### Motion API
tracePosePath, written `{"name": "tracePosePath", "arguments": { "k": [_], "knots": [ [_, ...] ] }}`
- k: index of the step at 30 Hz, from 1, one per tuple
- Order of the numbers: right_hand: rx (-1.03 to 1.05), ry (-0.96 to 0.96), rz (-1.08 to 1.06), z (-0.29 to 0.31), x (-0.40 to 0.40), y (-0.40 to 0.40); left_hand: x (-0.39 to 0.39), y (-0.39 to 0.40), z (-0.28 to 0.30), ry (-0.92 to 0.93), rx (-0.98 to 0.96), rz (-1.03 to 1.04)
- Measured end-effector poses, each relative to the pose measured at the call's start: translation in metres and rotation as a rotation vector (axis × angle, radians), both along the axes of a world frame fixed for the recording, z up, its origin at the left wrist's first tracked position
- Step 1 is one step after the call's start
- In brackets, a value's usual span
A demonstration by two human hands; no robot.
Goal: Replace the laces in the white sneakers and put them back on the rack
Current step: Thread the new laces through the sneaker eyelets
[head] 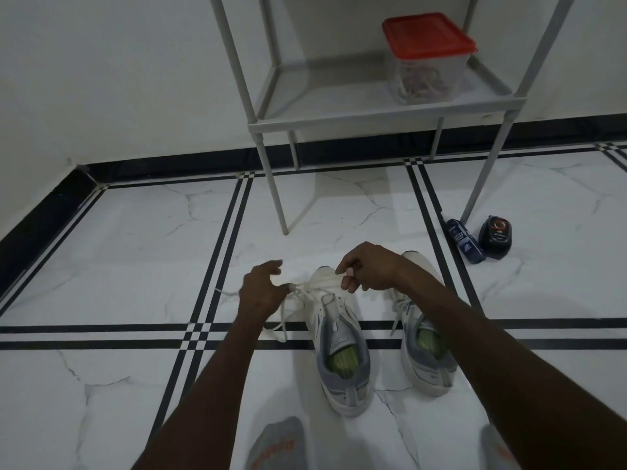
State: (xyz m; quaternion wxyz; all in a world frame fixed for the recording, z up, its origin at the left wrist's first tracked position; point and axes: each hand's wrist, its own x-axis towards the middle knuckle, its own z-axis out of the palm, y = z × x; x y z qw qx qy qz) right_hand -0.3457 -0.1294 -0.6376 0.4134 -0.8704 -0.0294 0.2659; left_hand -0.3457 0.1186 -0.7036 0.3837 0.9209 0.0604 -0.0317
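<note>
From my head view, the white sneakers stand side by side on the floor (118,239) below the rack (383,113). My left hand (261,290) and right hand (368,271) each pinch the lace (315,283) over the left sneaker (339,334); the right sneaker (424,351) sits untouched.

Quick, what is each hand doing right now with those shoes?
Left hand: pinches the lace of the left sneaker.
Right hand: pinches the same lace over the sneaker's toe.
</note>
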Motion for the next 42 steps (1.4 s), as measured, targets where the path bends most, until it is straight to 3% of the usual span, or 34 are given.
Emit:
{"name": "tracePosePath", "arguments": {
  "k": [4,6,12,19,23,26,29,35,42],
  "knots": [
    [-0.016,-0.074,-0.067,-0.005,-0.004,0.012,-0.005,-0.039,0.013,-0.007,-0.174,-0.377],
    [-0.023,-0.129,-0.109,-0.009,-0.004,0.015,-0.007,-0.054,0.016,0.014,-0.208,-0.441],
    [0.061,-0.189,-0.271,-0.024,-0.007,0.008,-0.018,-0.065,0.01,-0.007,-0.331,-0.235],
    [-0.155,0.111,-0.102,-0.052,-0.024,0.023,-0.023,-0.064,-0.013,0.014,-0.096,-0.021],
    [-0.365,-0.086,-0.077,-0.063,-0.032,0.041,-0.029,-0.07,-0.016,0.052,-0.025,-0.019],
    [-0.411,-0.176,-0.139,-0.071,-0.033,0.048,-0.032,-0.075,-0.018,0.064,-0.026,-0.01],
    [-0.319,-0.181,-0.217,-0.079,-0.028,0.04,-0.033,-0.075,-0.021,0.044,0.005,-0.011],
    [0.056,-0.014,-0.347,-0.086,-0.028,0.013,-0.038,-0.08,-0.023,0.006,0.036,-0.019],
    [0.199,0.102,-0.422,-0.089,-0.028,0.011,-0.038,-0.083,-0.029,-0.115,0.228,-0.069]
  ]
}}
